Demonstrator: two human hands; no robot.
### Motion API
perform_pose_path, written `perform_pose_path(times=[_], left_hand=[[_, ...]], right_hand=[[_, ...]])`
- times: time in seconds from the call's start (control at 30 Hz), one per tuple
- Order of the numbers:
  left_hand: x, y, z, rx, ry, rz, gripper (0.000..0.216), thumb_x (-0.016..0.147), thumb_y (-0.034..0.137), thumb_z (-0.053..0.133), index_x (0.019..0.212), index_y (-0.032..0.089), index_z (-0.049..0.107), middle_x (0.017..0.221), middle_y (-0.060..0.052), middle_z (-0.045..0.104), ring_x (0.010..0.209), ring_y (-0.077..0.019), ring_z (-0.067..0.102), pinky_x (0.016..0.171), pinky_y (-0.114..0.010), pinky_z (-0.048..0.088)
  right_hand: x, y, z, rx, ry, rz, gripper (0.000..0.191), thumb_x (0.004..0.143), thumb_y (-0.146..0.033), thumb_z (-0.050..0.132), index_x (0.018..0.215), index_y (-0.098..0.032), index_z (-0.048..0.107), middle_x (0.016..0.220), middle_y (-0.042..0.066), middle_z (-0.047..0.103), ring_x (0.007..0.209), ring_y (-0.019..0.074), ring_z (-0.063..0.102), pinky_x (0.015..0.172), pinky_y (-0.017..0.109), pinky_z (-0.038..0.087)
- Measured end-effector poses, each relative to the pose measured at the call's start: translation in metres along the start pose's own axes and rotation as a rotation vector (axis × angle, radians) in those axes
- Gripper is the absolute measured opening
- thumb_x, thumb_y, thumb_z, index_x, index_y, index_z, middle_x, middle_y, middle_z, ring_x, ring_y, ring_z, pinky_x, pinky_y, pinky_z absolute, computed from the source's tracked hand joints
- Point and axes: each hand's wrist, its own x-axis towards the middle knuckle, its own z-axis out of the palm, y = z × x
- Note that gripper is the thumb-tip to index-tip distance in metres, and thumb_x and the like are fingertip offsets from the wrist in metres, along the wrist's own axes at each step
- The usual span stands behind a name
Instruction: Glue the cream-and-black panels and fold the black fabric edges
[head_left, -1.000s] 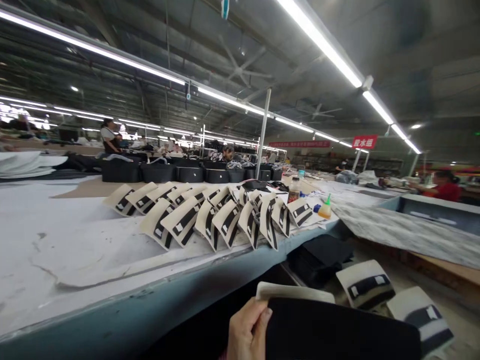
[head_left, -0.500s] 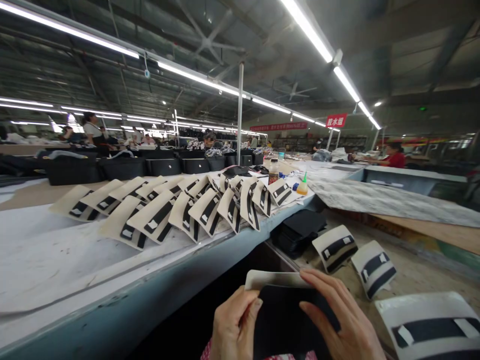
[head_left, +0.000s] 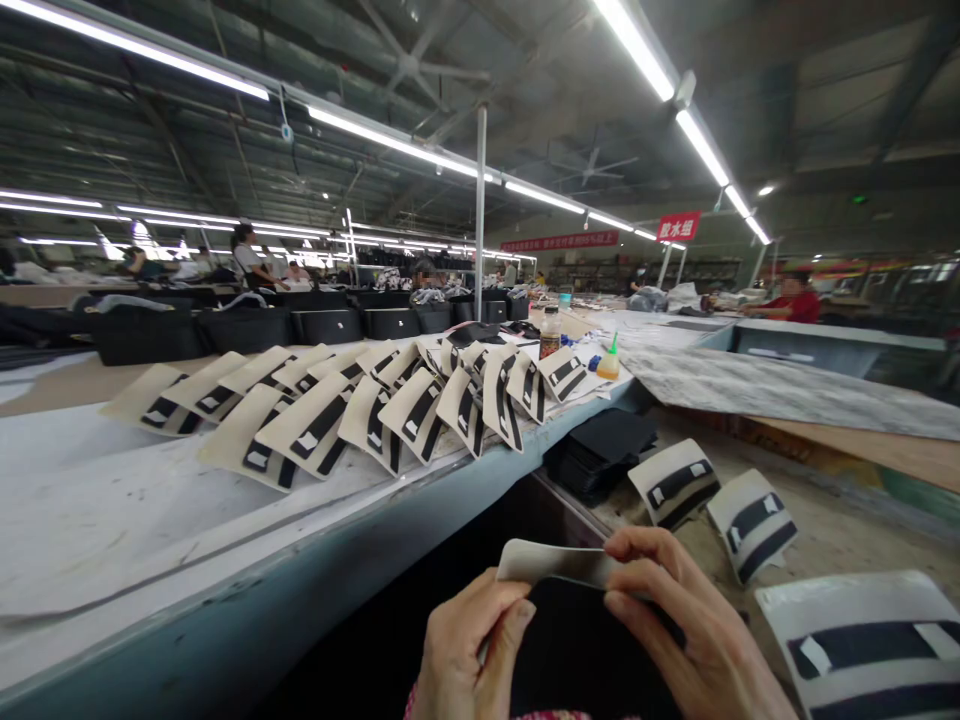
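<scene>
Between my two hands is a curved cream panel with a black sheet against its near face. My left hand grips the left side, thumb on the black sheet and fingers behind. At the upper right corner, my right hand pinches the edge between thumb and fingers. The lower part of the black sheet runs out of view. To the right lie similar cream panels with black strips and small white tabs. A stack of black sheets sits just beyond my hands.
Rows of cream panels with black strips cover the white-topped table ahead and left. Near its corner stand a green-tipped glue bottle and a jar. Black bins line the back. Other people are farther off, one in red.
The thumb of my right hand has closed in from apart onto the panel's edge. My left hand keeps its grip. The camera view has shifted slightly.
</scene>
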Motion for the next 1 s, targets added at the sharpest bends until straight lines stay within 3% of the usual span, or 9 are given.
perform_pose_path(times=[0.07,0.17,0.4,0.5,0.63,0.77,0.87,1.0], left_hand=[[-0.001,0.001,0.001,-0.028,-0.038,0.032,0.028,0.098,0.032,0.050,0.086,0.020,0.073,0.074,-0.001,0.064,0.064,-0.0133,0.059,0.060,-0.021,0.042],[-0.001,0.004,0.002,-0.115,-0.099,0.062,0.025,0.098,0.034,0.052,0.098,0.022,0.074,0.088,-0.004,0.072,0.074,-0.0155,0.066,0.068,-0.021,0.046],[0.006,0.014,-0.010,-0.045,-0.219,0.120,0.025,0.098,0.022,0.050,0.111,0.021,0.072,0.090,-0.006,0.072,0.077,-0.0176,0.068,0.072,-0.024,0.052],[0.006,0.016,-0.014,-0.005,-0.197,0.163,0.026,0.099,0.026,0.049,0.108,0.020,0.073,0.087,-0.008,0.073,0.072,-0.0188,0.069,0.068,-0.024,0.053],[0.004,0.017,-0.015,0.037,-0.223,0.188,0.024,0.098,0.024,0.052,0.104,0.021,0.075,0.089,-0.009,0.076,0.071,-0.0193,0.072,0.064,-0.023,0.053],[0.004,0.020,-0.011,-0.070,-0.122,0.108,0.026,0.098,0.030,0.052,0.095,0.023,0.076,0.085,-0.007,0.075,0.070,-0.0182,0.069,0.064,-0.023,0.052],[0.007,0.024,-0.007,-0.121,-0.019,-0.028,0.017,0.091,0.021,0.062,0.079,0.022,0.074,0.090,-0.003,0.076,0.074,-0.0150,0.070,0.071,-0.018,0.052],[0.011,0.029,-0.005,-0.150,0.121,-0.155,0.014,0.081,0.013,0.069,0.078,0.025,0.076,0.092,0.002,0.077,0.085,-0.0134,0.072,0.079,-0.014,0.052]], right_hand=[[0.004,-0.003,-0.002,0.017,0.008,0.021,0.015,0.096,-0.026,0.055,0.081,-0.025,0.059,0.110,0.001,0.061,0.101,0.0126,0.064,0.088,0.018,0.048],[0.009,-0.011,-0.005,0.112,-0.042,0.076,0.018,0.094,-0.027,0.057,0.077,-0.025,0.060,0.108,-0.001,0.067,0.096,0.0103,0.067,0.084,0.014,0.049],[0.011,-0.021,-0.009,0.312,-0.122,0.238,0.017,0.091,-0.029,0.061,0.074,-0.024,0.064,0.100,-0.003,0.072,0.090,0.0128,0.070,0.083,0.017,0.050],[0.015,-0.024,-0.011,0.375,-0.148,0.274,0.018,0.090,-0.029,0.062,0.074,-0.024,0.065,0.097,-0.002,0.073,0.090,0.0141,0.069,0.081,0.018,0.050],[0.021,-0.029,-0.014,0.453,-0.132,0.272,0.022,0.087,-0.032,0.066,0.067,-0.023,0.066,0.083,-0.002,0.072,0.075,0.0136,0.069,0.071,0.017,0.051],[0.018,-0.028,-0.013,0.452,-0.068,0.245,0.024,0.087,-0.032,0.067,0.065,-0.022,0.067,0.078,-0.002,0.071,0.070,0.0135,0.068,0.069,0.018,0.052],[0.012,-0.025,-0.011,0.374,-0.037,0.235,0.021,0.088,-0.030,0.067,0.069,-0.023,0.067,0.082,-0.002,0.071,0.074,0.0130,0.069,0.073,0.017,0.051],[0.005,-0.022,-0.005,0.318,0.060,0.204,0.019,0.089,-0.027,0.066,0.070,-0.024,0.067,0.082,-0.003,0.070,0.074,0.0115,0.068,0.073,0.014,0.051]])
